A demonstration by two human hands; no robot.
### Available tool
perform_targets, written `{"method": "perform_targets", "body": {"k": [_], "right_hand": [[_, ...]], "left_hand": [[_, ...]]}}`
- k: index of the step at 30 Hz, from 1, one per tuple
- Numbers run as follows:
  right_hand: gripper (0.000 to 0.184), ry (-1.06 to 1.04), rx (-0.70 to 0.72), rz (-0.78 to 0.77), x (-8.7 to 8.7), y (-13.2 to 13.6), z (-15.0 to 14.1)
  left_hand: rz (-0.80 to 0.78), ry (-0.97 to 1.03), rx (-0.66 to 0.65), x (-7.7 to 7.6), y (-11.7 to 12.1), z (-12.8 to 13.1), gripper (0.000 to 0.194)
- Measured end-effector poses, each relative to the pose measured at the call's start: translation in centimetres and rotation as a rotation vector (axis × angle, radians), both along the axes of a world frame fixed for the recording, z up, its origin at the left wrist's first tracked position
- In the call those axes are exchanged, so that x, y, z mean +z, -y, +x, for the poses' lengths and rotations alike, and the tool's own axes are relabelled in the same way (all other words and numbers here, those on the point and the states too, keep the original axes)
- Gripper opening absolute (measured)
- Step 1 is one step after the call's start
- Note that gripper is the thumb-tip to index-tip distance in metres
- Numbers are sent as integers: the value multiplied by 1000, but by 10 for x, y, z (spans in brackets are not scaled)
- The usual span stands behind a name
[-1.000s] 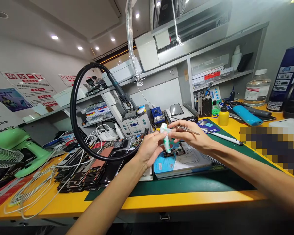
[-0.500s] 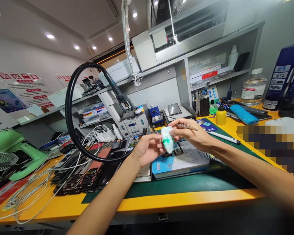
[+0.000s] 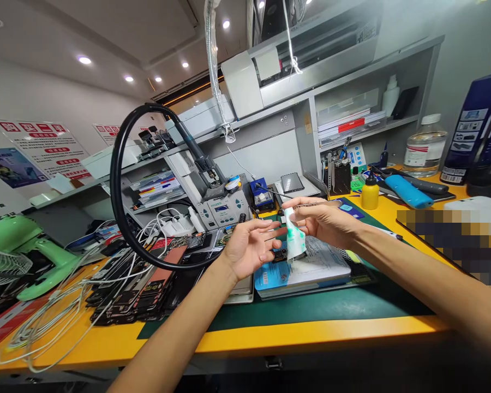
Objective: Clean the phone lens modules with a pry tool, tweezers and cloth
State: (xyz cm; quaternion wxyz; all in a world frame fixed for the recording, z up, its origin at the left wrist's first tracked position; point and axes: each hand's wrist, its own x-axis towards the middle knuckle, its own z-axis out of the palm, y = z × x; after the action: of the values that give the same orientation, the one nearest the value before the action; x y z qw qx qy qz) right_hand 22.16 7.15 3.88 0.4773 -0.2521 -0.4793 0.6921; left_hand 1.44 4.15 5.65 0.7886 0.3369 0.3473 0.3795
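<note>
My right hand (image 3: 331, 221) pinches a white wipe (image 3: 296, 243) with green stains, which hangs limp from the thumb and fingers. A slim tool, partly hidden, also lies in that hand. Just left of the wipe, my left hand (image 3: 245, 251) is palm up with its fingers spread, holding nothing. Below both hands lies a thick blue and white book (image 3: 323, 267). On it rests a small dark part (image 3: 279, 254), mostly covered by the fingers and the wipe.
A green mat (image 3: 311, 310) covers part of the yellow bench. Stacked phone parts (image 3: 139, 295) and white cables (image 3: 53, 311) lie left, under a looping black hose (image 3: 115, 185). A yellow bottle (image 3: 370, 195), blue tool (image 3: 409, 191) and clear bottle (image 3: 424, 147) stand or lie right.
My left hand has let go of the wipe and its fingers have spread. The wipe has moved slightly right with my right hand and now hangs narrower at the top.
</note>
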Motion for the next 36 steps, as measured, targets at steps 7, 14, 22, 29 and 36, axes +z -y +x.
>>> {"method": "perform_targets", "body": {"k": [7, 14, 22, 29, 36], "right_hand": [[33, -34, 0, -22, 5, 1, 2], [35, -41, 19, -3, 6, 0, 6], [33, -50, -1, 3, 3, 0, 5], [34, -28, 22, -44, 5, -1, 3], [42, 63, 101, -37, 3, -1, 5]], "left_hand": [[-69, -57, -128, 6, 7, 10, 14], [13, -101, -57, 5, 16, 8, 28], [198, -205, 80, 6, 29, -3, 32], [402, -361, 220, 3, 33, -4, 35], [513, -430, 289, 3, 30, -6, 40]]}}
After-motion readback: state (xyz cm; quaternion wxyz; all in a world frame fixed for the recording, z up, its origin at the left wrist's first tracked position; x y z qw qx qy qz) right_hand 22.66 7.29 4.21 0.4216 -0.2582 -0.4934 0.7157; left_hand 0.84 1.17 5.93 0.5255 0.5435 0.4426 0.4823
